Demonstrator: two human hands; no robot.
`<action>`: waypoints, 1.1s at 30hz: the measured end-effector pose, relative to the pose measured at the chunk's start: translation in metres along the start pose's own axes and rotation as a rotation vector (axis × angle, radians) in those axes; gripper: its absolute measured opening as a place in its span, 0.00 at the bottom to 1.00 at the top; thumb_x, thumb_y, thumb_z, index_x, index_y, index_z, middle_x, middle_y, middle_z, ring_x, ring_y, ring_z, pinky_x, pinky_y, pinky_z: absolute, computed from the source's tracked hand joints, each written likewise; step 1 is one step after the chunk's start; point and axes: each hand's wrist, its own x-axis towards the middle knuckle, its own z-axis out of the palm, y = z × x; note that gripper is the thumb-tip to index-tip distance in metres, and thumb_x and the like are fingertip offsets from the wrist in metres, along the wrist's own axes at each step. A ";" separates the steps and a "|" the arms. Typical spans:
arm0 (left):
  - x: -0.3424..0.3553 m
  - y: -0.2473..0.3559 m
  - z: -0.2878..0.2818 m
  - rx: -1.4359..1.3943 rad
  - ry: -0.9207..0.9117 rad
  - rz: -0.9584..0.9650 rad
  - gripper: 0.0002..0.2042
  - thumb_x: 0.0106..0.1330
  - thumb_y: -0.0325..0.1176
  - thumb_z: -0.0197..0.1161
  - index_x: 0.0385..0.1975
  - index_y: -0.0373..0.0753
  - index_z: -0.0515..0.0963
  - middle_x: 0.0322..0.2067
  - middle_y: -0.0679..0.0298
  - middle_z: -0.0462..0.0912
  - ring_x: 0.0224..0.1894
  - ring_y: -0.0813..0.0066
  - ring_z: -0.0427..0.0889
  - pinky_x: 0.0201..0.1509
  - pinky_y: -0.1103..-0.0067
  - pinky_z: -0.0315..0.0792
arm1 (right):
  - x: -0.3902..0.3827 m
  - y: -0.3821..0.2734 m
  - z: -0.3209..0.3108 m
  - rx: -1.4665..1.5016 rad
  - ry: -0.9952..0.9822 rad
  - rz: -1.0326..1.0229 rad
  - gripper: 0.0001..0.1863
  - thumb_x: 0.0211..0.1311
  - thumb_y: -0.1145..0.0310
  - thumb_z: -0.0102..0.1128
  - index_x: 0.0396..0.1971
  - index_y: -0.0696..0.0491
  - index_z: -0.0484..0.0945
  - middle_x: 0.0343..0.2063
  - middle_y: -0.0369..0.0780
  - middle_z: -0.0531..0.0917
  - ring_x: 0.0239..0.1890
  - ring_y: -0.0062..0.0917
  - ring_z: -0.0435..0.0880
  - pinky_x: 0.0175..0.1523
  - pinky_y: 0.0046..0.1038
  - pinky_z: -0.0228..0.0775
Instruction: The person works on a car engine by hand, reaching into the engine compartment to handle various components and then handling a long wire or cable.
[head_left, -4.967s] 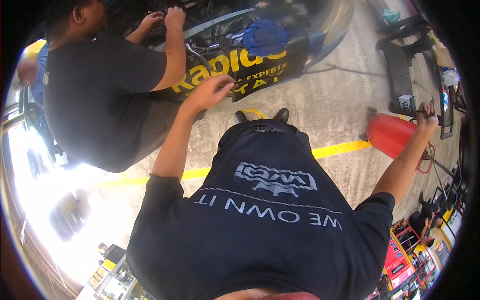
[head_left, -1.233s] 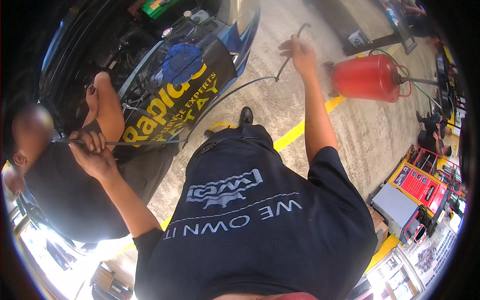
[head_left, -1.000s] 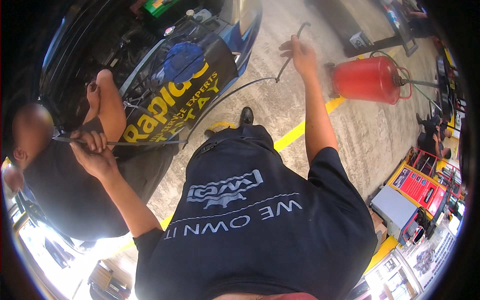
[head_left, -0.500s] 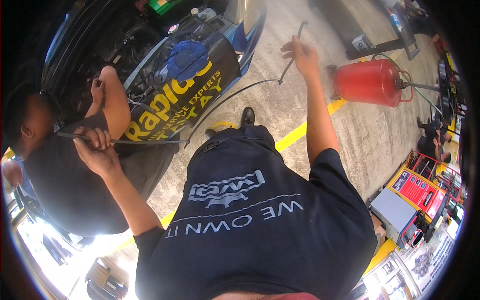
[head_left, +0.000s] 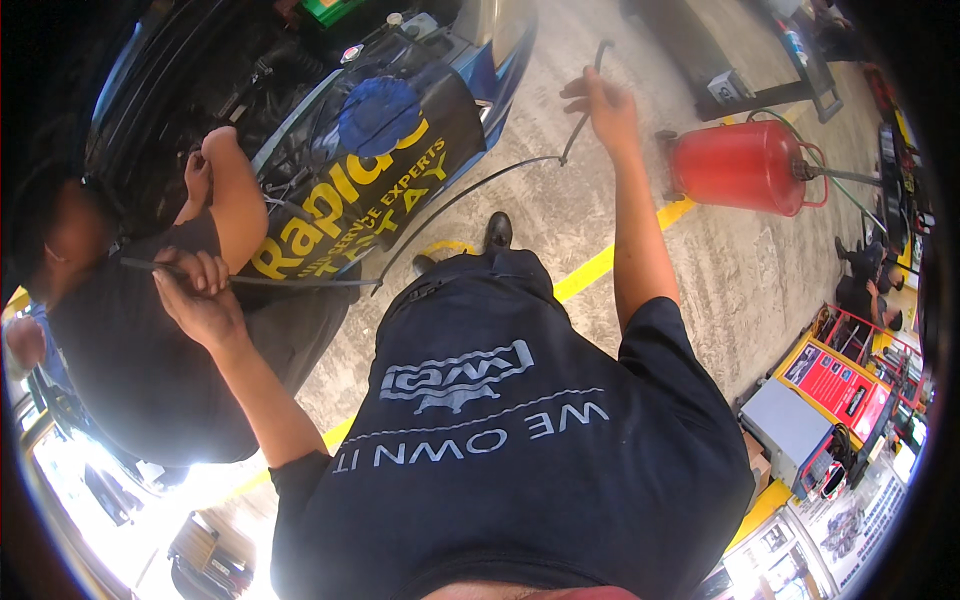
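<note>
Watching through the head cam: the left hand (head_left: 205, 300) has its fingers curled around one stretch of a long, thin, dark bendy strip (head_left: 320, 283), with a short tail poking out past the fingers. The right hand (head_left: 608, 115) is up and well apart from it, seemingly pinching the strip near its hooked other end, fingers partly loose; I can't really see the pinch itself. Between the two hands the strip sags in a bow with a kink just below the right one.

Progress-wise, I'd call it picked up and spread out, nothing more: I can't see it fixed to anything, so any fitting looks undone to me.

Just beyond the left hand there's a co-worker in a dark shirt (head_left: 150, 340), arms over a dark engine bay (head_left: 220, 90). Between my hands, further out, a crumpled blue cloth (head_left: 380, 118) sits on a black fender cover with yellow lettering (head_left: 455, 105). Right of the right hand: a red metal cylindrical tank (head_left: 740, 168) lying near a yellow floor line (head_left: 582, 275).
</note>
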 end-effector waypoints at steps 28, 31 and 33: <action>-0.069 -0.042 0.032 0.694 -0.865 -0.124 0.39 0.57 0.45 0.66 0.67 0.35 0.60 0.67 0.49 0.61 0.71 0.55 0.57 0.72 0.64 0.50 | 0.063 -0.183 0.089 -0.025 -0.360 -0.829 0.19 0.74 0.57 0.47 0.31 0.59 0.71 0.17 0.34 0.69 0.21 0.22 0.69 0.30 0.26 0.65; -0.028 -0.015 0.057 0.776 -0.493 0.165 0.48 0.46 0.43 0.74 0.69 0.35 0.57 0.63 0.50 0.65 0.61 0.58 0.68 0.66 0.66 0.60 | 0.037 -0.209 0.131 -0.179 -0.742 -0.693 0.14 0.71 0.61 0.52 0.34 0.59 0.73 0.23 0.46 0.78 0.27 0.36 0.77 0.37 0.33 0.70; -0.004 0.002 0.091 0.775 -0.461 0.407 0.51 0.40 0.40 0.78 0.68 0.37 0.59 0.46 0.58 0.73 0.41 0.68 0.73 0.46 0.75 0.72 | 0.020 -0.221 0.154 -0.397 -0.898 -0.784 0.15 0.70 0.60 0.52 0.38 0.60 0.75 0.27 0.52 0.80 0.32 0.46 0.79 0.38 0.37 0.71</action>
